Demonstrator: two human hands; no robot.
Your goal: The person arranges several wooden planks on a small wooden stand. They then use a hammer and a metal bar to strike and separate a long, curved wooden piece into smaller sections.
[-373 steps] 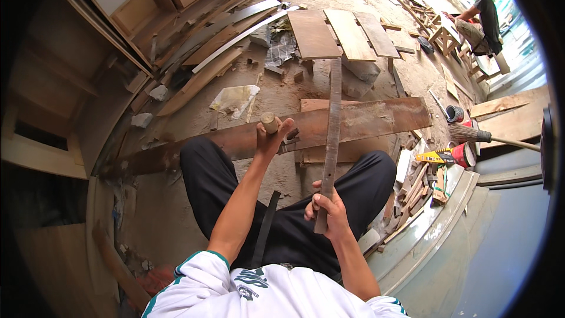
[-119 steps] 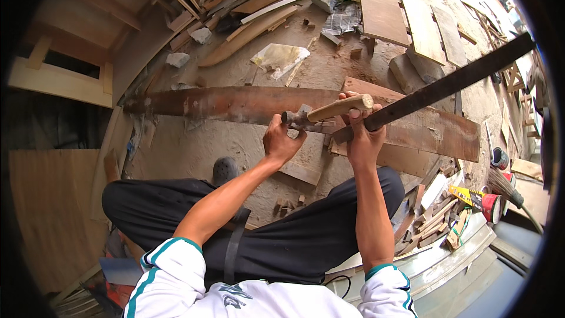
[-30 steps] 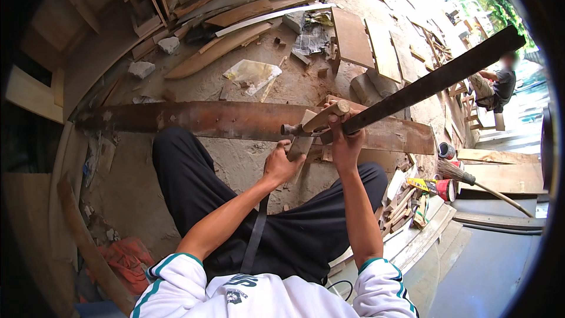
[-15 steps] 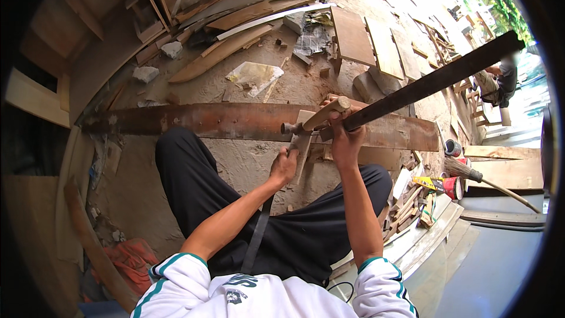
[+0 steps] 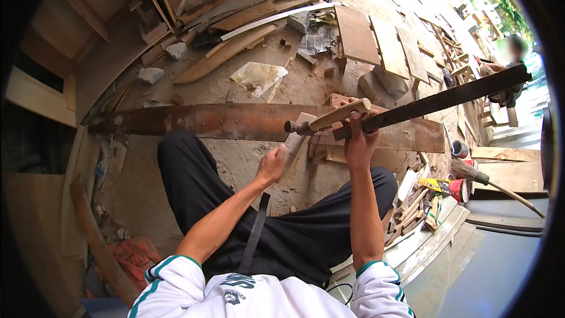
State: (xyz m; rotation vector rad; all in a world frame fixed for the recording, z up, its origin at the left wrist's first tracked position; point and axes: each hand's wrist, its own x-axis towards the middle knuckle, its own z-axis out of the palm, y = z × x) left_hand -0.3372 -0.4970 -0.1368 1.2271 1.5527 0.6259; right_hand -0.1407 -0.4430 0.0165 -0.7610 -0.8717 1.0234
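My left hand (image 5: 272, 164) grips the lower end of a short, pale wooden slat (image 5: 294, 143), which leans up and to the right. Closed on the wooden handle of a hammer (image 5: 338, 115) is my right hand (image 5: 360, 144), its thumb lying along the handle. The dark hammer head points left and overlaps the slat's upper part. A long dark bar (image 5: 447, 99) runs from my right hand toward the upper right; whether the fingers also grip it I cannot make out. Beneath both hands lies a long brown plank (image 5: 218, 121), spanning from left to right across the ground.
Boards (image 5: 356, 35) and curved offcuts (image 5: 226, 53) lie beyond the plank. Nearer on the right are a brush (image 5: 468, 171), a red tin (image 5: 459, 190) and wood scraps (image 5: 406, 212). Wooden cabinets (image 5: 88, 29) stand at the left. Another person (image 5: 500, 79) sits far right.
My left hand has shifted slightly left and the slat tilts more. The hammer and my right hand moved a little right, while the bar's far end dropped lower in view.
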